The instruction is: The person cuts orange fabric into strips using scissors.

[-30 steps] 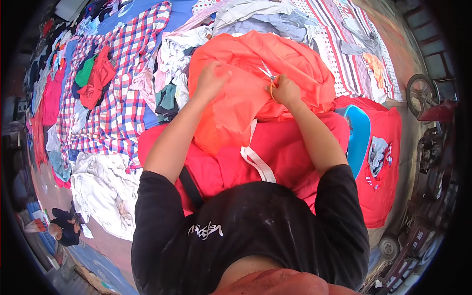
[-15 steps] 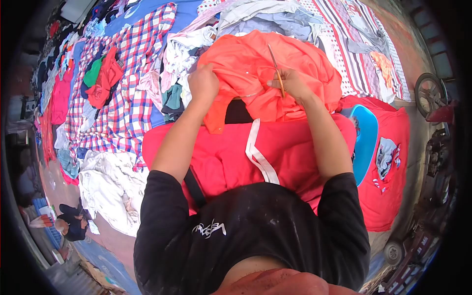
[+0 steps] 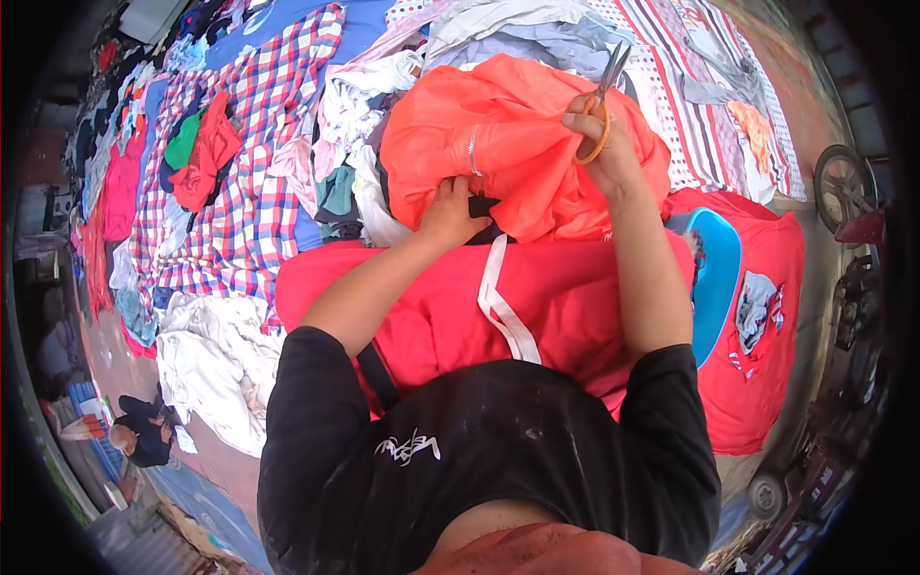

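A bright orange garment (image 3: 546,187) lies bunched in front of me, with a silvery zipper-like strip (image 3: 473,149) showing on it. My left hand (image 3: 454,213) is closed on the garment's near left edge, beside a small dark patch. In my right hand (image 3: 606,144) are orange-handled scissors (image 3: 601,101), blades pointing up and away; the same hand pulls up a fold of the orange cloth. Red cloth (image 3: 431,297) with a white strip (image 3: 503,307) covers my lap.
A blue plastic basin (image 3: 717,278) stands at my right on red cloth. Plaid cloth (image 3: 273,125) with small garments lies left, white cloth (image 3: 211,355) nearer. Striped fabric (image 3: 661,115) spreads at the far right. A person in dark clothes (image 3: 146,436) is at lower left.
My left hand has moved right and nearer, to the garment's near edge. My right hand has moved right with the scissors, which now tilt to the right, their blades parted slightly. The cloth has shifted.
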Demonstrator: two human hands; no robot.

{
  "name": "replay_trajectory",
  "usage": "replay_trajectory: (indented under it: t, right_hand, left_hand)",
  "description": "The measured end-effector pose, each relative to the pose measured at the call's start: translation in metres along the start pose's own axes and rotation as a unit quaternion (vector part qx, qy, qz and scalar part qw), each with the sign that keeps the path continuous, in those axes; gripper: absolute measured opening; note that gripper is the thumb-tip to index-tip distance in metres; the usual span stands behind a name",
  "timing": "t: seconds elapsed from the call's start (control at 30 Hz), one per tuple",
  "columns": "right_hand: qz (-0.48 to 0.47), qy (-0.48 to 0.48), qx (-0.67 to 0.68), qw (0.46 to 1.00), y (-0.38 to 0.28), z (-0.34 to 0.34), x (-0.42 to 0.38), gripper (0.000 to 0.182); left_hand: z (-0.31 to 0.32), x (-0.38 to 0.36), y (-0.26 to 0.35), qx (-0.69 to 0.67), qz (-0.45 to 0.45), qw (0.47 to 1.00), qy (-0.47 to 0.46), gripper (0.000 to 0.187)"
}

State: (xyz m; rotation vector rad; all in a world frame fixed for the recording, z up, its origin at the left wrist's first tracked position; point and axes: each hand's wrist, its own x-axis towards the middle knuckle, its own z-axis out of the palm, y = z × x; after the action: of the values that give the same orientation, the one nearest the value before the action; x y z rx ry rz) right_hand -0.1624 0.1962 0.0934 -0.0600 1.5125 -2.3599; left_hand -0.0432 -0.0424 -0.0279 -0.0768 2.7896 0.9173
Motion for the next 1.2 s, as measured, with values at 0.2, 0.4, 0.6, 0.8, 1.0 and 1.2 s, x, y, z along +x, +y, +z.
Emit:
replay_trajectory:
  t: [0.2, 0.4, 0.6, 0.8, 1.0, 1.2]
  right_hand:
    - [-0.023, -0.039, 0.088, 0.995, -0.004, 0.012, -0.010, 0.018]
    - [0.001, -0.116, 0.190, 0.975, -0.012, 0.006, -0.016, 0.015]
    - [-0.099, 0.027, 0.222, 0.970, -0.037, -0.008, -0.008, 0.014]
    - [-0.191, 0.291, -0.148, 0.926, -0.041, -0.045, 0.010, 0.016]
    - [-0.146, 0.038, -0.231, 0.961, 0.002, 0.028, -0.019, 0.036]
    - [-0.212, -0.035, -0.479, 0.851, 0.050, 0.064, -0.035, 0.038]
  left_hand:
    - [0.000, 0.008, 0.027, -0.002, 0.173, 0.962, 0.213, 0.096]
    - [-0.013, 0.039, 0.023, -0.042, 0.153, 0.916, 0.368, 0.063]
    - [-0.045, 0.040, 0.015, -0.176, 0.191, 0.935, 0.240, 0.025]
    - [-0.076, 0.001, 0.059, -0.304, 0.141, 0.908, 0.249, 0.022]
    - [-0.127, 0.011, 0.073, -0.699, -0.114, 0.706, -0.011, 0.037]
    - [-0.137, 0.011, 0.070, -0.713, -0.165, 0.680, -0.051, 0.049]
